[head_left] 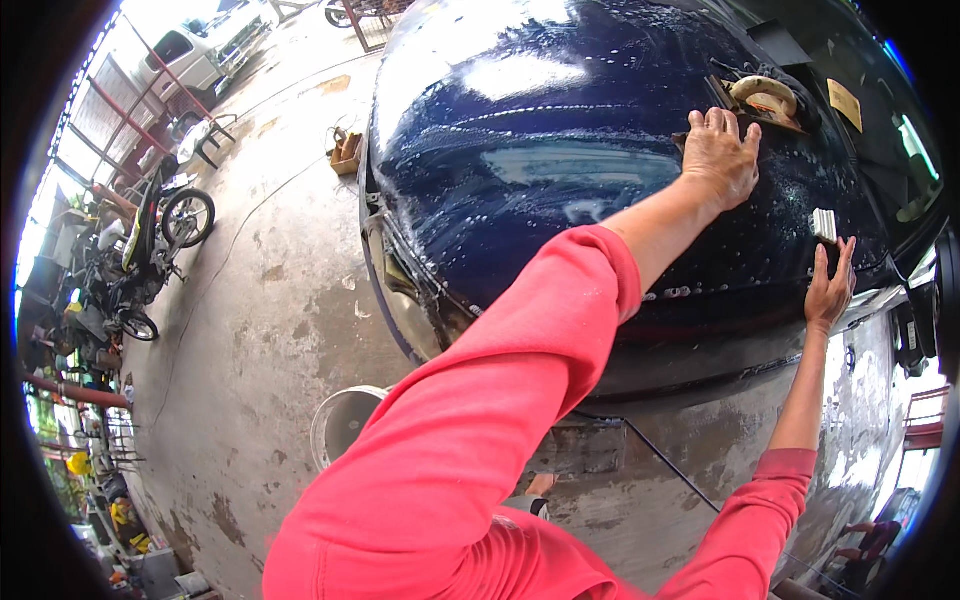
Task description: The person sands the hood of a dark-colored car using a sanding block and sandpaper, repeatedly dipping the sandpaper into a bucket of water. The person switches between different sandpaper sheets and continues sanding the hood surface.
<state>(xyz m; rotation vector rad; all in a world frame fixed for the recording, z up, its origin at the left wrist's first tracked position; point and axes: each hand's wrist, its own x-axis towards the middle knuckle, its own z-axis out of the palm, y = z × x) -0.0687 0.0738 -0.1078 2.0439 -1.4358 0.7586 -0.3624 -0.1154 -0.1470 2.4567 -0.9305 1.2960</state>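
A dark blue car hood [560, 120], wet and streaked with whitish residue, lies under both of my hands. My left hand [722, 160] rests palm down on it with the fingers stretched forward. A small dark edge shows beside its thumb side, but what lies under the palm is hidden. Just beyond those fingertips sits a flat tool with a beige curved handle [765, 97]. Near the hood's right side, my right hand [832, 288] has its fingers extended against the panel. Close to its fingertips is a small white ridged block [823, 225].
A tan paper piece [845, 105] lies by the windshield. On the concrete floor stand a white bucket [345, 425] and a brown box [345, 152]. A dark hose [665, 462] runs below the car. Motorcycles [160, 225] line the left; another person [868, 540] is at lower right.
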